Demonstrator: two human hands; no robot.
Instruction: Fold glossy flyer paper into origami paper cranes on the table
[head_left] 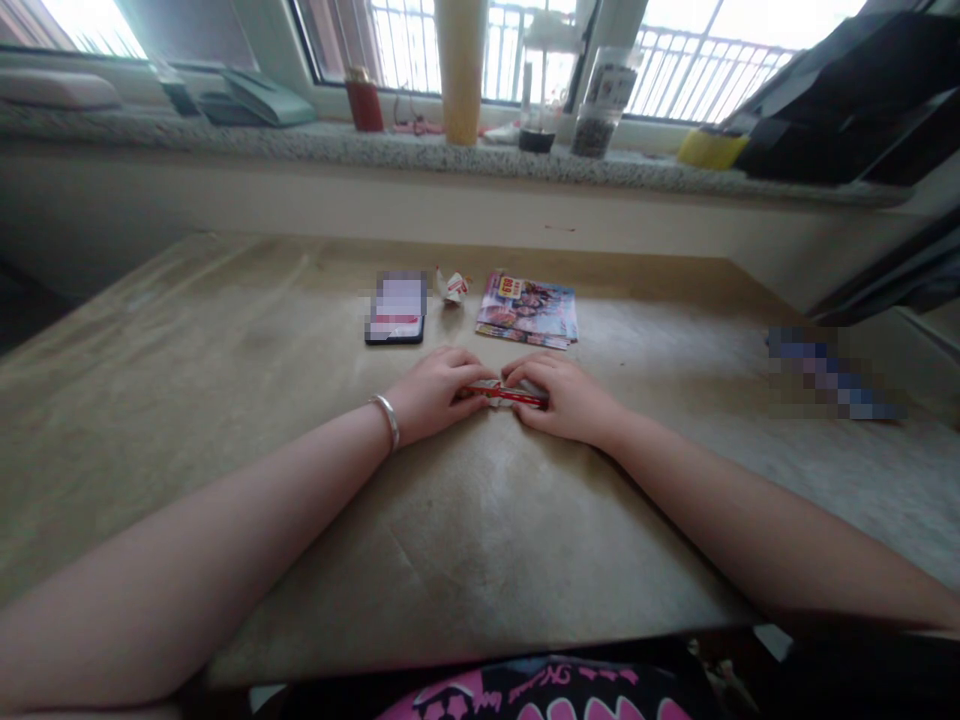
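A narrow red-and-white strip [501,394], apparently folded printed paper, lies level between my two hands just above or on the tabletop. My left hand [442,392], with a silver bangle at the wrist, pinches its left end between thumb and fingers. At the other end, my right hand [561,392] has its fingers and thumb closed around the strip. The fingers hide both ends. Beyond the hands lie a small folded white-and-red paper piece [454,290] and a stack of colourful printed leaflets [529,308].
A phone [396,308] with a blurred screen lies left of the folded piece. At the table's [480,540] right edge is a blurred bluish object [829,375]. The windowsill [420,145] behind holds a red jar [364,102], a tall yellowish cylinder [459,75] and clear containers.
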